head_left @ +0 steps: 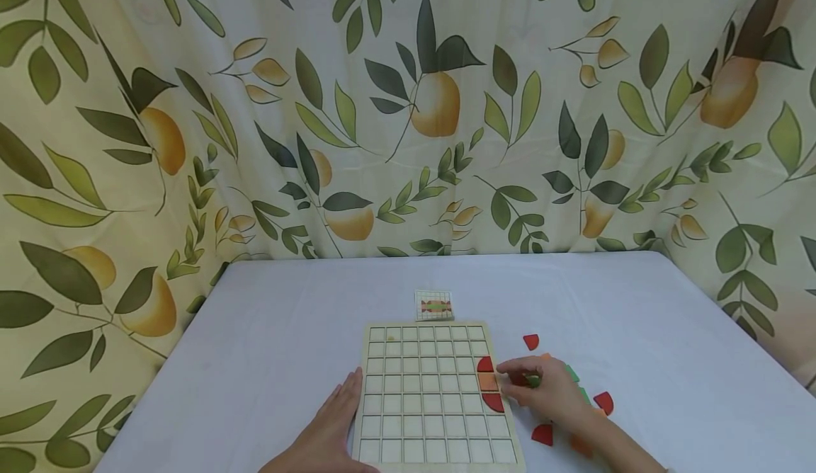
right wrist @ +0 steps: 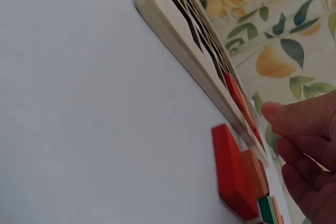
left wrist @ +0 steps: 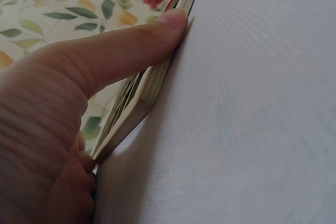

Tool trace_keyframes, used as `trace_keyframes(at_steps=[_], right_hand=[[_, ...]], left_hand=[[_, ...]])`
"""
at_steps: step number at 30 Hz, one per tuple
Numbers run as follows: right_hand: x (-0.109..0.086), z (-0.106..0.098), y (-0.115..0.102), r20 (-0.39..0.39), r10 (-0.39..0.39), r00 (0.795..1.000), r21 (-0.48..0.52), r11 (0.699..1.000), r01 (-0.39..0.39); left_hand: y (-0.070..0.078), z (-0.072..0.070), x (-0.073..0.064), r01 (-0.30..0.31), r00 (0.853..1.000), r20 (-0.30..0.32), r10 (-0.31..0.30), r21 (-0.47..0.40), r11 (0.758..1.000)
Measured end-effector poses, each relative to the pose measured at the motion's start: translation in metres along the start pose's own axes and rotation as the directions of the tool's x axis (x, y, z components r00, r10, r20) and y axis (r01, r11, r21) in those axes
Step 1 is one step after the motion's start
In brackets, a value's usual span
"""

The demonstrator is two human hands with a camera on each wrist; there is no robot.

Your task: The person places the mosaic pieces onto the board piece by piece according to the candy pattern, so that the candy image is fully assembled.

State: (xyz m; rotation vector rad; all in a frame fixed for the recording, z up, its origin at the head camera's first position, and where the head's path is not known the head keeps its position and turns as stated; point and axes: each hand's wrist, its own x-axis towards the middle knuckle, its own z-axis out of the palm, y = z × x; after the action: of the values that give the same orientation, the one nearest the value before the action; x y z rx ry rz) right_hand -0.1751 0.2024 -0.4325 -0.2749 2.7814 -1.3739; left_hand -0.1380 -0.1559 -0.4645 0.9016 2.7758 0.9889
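A wooden grid board (head_left: 411,427) lies on the table. My left hand (head_left: 325,427) rests against its left side with fingers extended; the thumb (left wrist: 131,51) presses the near edge in the left wrist view. Along the board's right column sit a red curved piece (head_left: 485,365), an orange square (head_left: 487,382) and another red curved piece (head_left: 493,403). My right hand (head_left: 554,391) hovers just right of these, fingers loosely bent, with nothing visibly held. Beneath it a green piece (head_left: 533,381) shows through the finger gap.
A small pattern card (head_left: 434,306) lies beyond the board's far edge. Loose pieces are scattered at the right, among them a red one (head_left: 531,342), another red one (head_left: 542,435) and an orange one (head_left: 581,447). A patterned curtain (head_left: 395,175) hangs behind the white table (head_left: 287,331).
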Motion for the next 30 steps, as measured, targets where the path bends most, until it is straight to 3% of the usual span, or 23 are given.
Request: trace_keyframes(at_steps=[4,11,20,30], right_hand=[[0.005,-0.005,-0.001,-0.034,0.093,0.995,0.018,0.996,-0.092],[0.017,-0.017,0.010,-0.056,-0.003,0.998,-0.033,0.999,0.001],[0.024,-0.023,0.014,-0.086,0.084,0.993,0.017,0.996,-0.083],[0.028,-0.028,0.018,-0.113,0.114,0.987,-0.014,0.993,-0.117]], left_hand=[[0.001,-0.001,0.001,0.028,1.000,0.015,-0.027,-0.038,0.999],[-0.001,0.001,0.001,-0.004,1.000,-0.001,0.004,-0.007,1.000],[-0.002,0.002,0.001,-0.042,0.999,-0.026,0.043,0.035,0.999],[-0.001,0.001,0.001,0.005,1.000,-0.004,-0.005,0.010,1.000]])
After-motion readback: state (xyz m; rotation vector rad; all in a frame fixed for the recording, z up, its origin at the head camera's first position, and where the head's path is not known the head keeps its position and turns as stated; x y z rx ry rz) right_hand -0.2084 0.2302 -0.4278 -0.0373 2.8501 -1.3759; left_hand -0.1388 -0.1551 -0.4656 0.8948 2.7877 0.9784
